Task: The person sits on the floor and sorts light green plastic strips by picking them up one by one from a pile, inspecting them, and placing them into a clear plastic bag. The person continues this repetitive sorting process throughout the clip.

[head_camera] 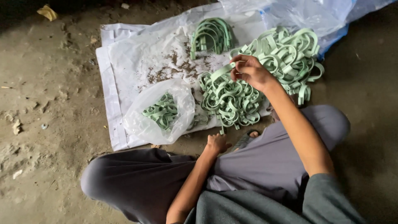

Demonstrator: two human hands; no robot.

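Pale green U-shaped plastic clips lie in heaps on a white woven sheet (132, 58). My right hand (251, 72) pinches one green clip (222, 70) above the middle heap (230, 99). A larger heap (288, 54) sits just right of that hand. A neat nested stack of clips (212, 35) rests farther back. My left hand (217, 144) is loosely closed near my crossed legs, beside the sheet's near edge, holding nothing that I can see. A clear plastic bag (159, 112) with some clips inside lies left of the middle heap.
I sit cross-legged on a rough dirt floor (45, 103) in grey trousers. Brown debris is scattered on the sheet's middle. Crumpled clear and blue plastic sheeting (306, 14) lies at the top right. A yellow scrap (47, 11) lies at the far left.
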